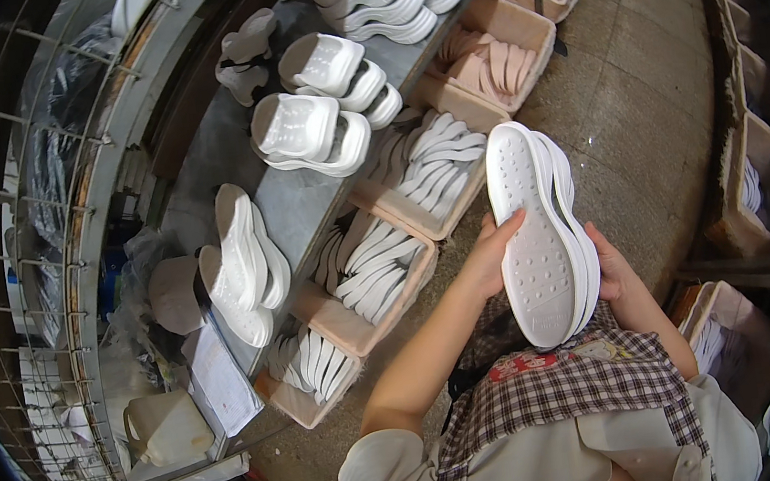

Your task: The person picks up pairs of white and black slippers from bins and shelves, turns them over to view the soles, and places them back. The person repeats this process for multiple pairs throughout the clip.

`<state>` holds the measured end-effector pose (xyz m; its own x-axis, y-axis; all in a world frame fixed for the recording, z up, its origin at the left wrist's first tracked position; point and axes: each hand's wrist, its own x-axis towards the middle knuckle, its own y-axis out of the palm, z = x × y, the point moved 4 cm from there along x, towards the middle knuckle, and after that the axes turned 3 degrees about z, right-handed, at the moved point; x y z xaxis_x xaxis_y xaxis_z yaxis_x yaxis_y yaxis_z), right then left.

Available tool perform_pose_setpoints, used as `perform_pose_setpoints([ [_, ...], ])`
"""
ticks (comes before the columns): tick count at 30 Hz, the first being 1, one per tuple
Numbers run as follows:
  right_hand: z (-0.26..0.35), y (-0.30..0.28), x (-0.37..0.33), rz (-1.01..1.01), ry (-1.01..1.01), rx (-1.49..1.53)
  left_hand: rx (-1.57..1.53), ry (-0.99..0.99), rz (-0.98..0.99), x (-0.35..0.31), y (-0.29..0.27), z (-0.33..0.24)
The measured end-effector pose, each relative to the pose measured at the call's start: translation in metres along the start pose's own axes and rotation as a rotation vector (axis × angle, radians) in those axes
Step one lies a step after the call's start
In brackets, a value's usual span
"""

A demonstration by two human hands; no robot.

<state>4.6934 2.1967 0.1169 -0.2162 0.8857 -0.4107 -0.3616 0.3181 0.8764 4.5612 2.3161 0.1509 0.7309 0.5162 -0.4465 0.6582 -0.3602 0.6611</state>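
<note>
A short stack of white shoe soles stands nearly upright in front of my checked apron, its dimpled inner face turned toward me. My left hand is closed on its left edge, thumb lying over the front sole. On the other side my right hand grips the stack's right edge, with part of its fingers hidden behind the soles. To the left, more white soles lie in small piles on a grey workbench.
Below the bench edge, a row of pinkish bins holds white soles and pale pink ones. Further bins line the right side of the floor. A paper sheet and a plastic jug are at the bench's near end.
</note>
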Motion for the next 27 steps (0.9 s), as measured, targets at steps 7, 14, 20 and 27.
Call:
perform_pose_setpoints([
  [7,-0.01,-0.009,-0.013,-0.025,-0.04,0.112,-0.078,0.003,0.004,-0.005,0.004,0.016],
  [14,-0.005,0.002,-0.011,0.037,-0.108,0.031,0.022,0.161,-0.018,-0.022,0.022,-0.005],
  [20,-0.022,0.027,0.006,-0.051,-0.111,0.074,0.033,0.147,-0.08,-0.044,-0.013,-0.022],
  [27,-0.043,0.025,0.017,-0.048,-0.059,0.162,0.117,0.05,-0.139,-0.049,-0.043,-0.012],
])
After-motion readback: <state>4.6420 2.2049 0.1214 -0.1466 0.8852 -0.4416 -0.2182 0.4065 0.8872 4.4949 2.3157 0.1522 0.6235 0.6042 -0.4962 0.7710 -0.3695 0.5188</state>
